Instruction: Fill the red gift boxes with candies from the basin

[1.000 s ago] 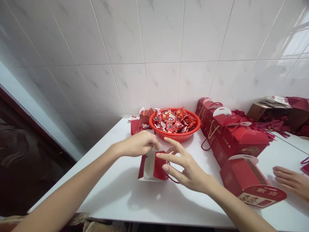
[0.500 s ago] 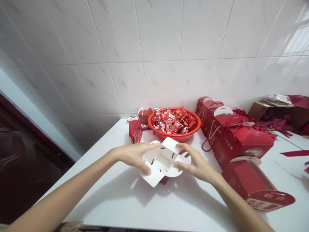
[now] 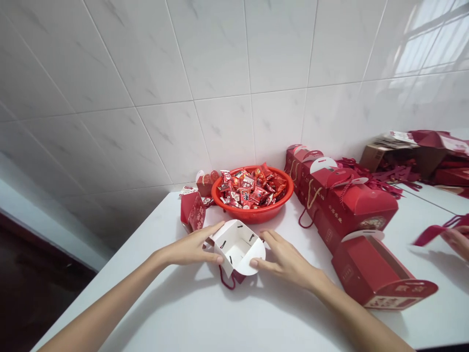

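A small box with a white inside (image 3: 240, 247) stands open-topped on the white table, its flaps spread and a dark red cord loop (image 3: 226, 279) hanging at its front. My left hand (image 3: 200, 247) grips its left side, thumb on a flap. On the right side, my right hand (image 3: 280, 256) holds the box, thumb on the rounded flap. Just behind sits a red bowl (image 3: 252, 214) heaped with red-wrapped sweets (image 3: 251, 188).
Red gift boxes (image 3: 337, 208) line the right, an open one (image 3: 377, 274) nearest. A red box (image 3: 193, 211) lies left of the bowl. Another person's hand (image 3: 458, 239) holds a dark red ribbon (image 3: 430, 234) at the far right. A tiled wall rises behind.
The box has turned and tilted more upright, its cord loop now showing. Both hands remain on it. The view has shifted right, and another person's hand has come in at the right edge.
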A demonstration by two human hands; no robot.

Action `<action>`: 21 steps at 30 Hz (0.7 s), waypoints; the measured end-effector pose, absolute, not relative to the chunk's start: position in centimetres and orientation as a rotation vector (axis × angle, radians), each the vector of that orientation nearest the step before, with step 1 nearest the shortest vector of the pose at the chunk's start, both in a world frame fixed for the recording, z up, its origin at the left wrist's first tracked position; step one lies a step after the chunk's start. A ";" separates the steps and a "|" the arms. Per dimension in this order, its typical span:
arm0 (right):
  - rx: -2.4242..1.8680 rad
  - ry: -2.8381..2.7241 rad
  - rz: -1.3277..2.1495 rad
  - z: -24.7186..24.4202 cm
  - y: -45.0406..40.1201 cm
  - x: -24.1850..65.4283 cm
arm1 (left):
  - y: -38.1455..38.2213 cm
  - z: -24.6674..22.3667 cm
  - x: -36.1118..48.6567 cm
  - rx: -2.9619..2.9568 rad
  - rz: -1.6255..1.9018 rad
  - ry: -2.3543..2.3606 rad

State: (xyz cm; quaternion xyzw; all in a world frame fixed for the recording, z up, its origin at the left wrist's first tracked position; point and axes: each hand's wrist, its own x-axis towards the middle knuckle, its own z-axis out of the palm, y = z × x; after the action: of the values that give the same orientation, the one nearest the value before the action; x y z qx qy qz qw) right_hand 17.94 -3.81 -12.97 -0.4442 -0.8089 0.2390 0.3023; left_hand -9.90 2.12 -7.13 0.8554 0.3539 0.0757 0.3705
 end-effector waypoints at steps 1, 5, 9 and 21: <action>-1.181 -2.139 0.606 -13.1 -3.8 17.9 | 2.2 -7.5 -9.9 2.215 0.212 0.920; -1.239 -2.082 0.464 -13.7 -3.3 17.9 | 2.5 -8.5 -10.0 2.286 0.322 1.004; -1.219 -1.987 0.367 -14.0 -2.9 18.1 | 2.3 -7.4 -9.9 2.421 0.373 1.166; -1.128 -1.669 0.284 -13.5 -3.2 18.1 | 9.2 -2.1 -3.5 2.862 0.427 1.164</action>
State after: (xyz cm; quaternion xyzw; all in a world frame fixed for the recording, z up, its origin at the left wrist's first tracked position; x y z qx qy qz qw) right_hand 18.10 -3.24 -13.48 -0.4717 -0.6977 0.1188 0.5259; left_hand -3.46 9.23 -2.13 0.9175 0.3731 0.1370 0.0113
